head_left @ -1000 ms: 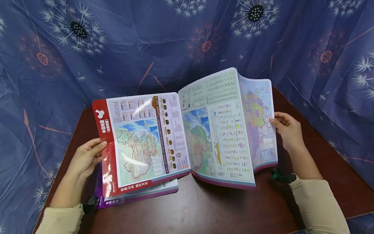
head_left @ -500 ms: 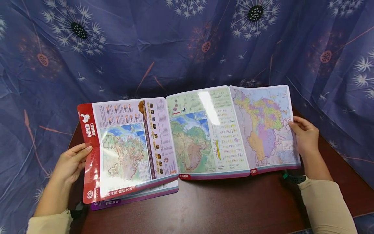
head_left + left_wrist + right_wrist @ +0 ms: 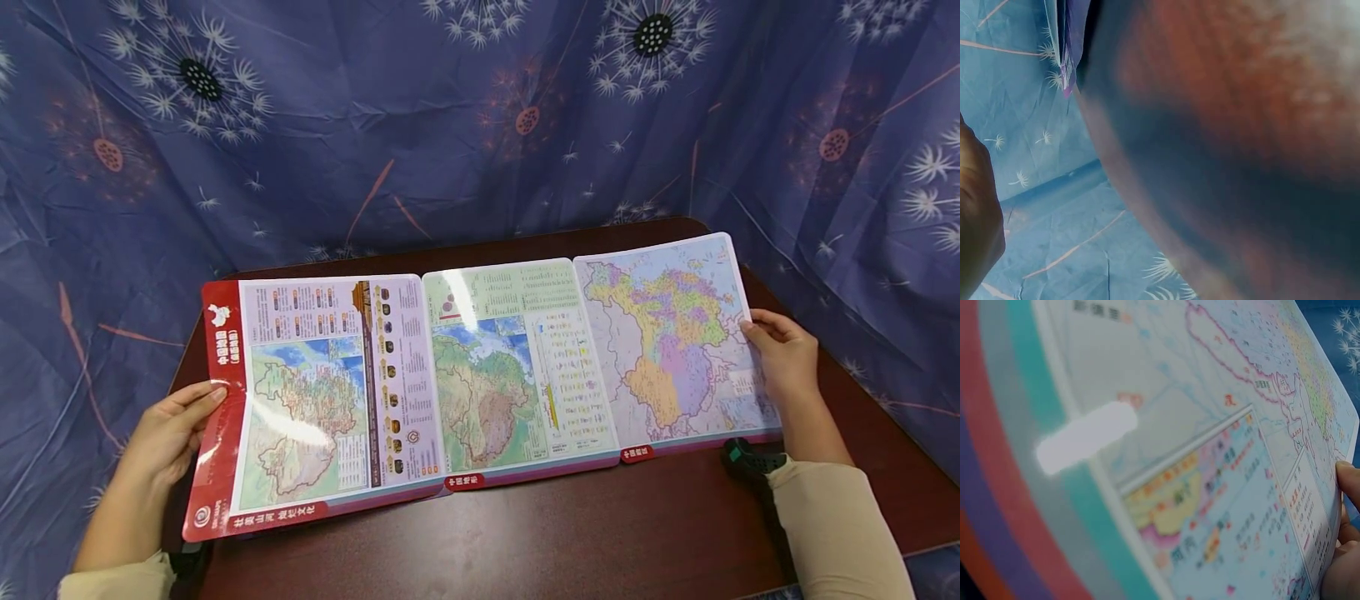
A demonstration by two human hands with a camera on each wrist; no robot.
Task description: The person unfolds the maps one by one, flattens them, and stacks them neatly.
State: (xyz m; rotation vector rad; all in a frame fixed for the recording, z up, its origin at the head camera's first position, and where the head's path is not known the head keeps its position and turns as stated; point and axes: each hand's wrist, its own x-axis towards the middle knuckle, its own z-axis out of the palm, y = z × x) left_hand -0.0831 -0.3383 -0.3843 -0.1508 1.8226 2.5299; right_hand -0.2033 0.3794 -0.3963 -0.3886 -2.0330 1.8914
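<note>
A fold-out laminated map (image 3: 487, 400) is spread in three panels, tilted across the table, with a red strip at its left end. My left hand (image 3: 168, 433) pinches that red edge, thumb on top. The far right edge is pinched by my right hand (image 3: 787, 354), its thumb on the printed face. In the right wrist view, the thumb and fingers (image 3: 1344, 550) grip the map's edge beside an inset panel. The left wrist view catches only part of the left hand (image 3: 975, 206) and a purple-cornered sheet (image 3: 1072, 62); its fingertips are out of frame.
The dark red-brown table (image 3: 495, 542) lies under the map, its far edge showing behind the panels. A blue dandelion-print cloth (image 3: 450, 150) hangs behind and at both sides. Each wrist wears a dark band, the right one with a green mark.
Both hands moved apart, the left one leftward and the right one rightward. The map's panels went from bent and overlapping to spread out, then came lower, covering most of the purple map beneath.
</note>
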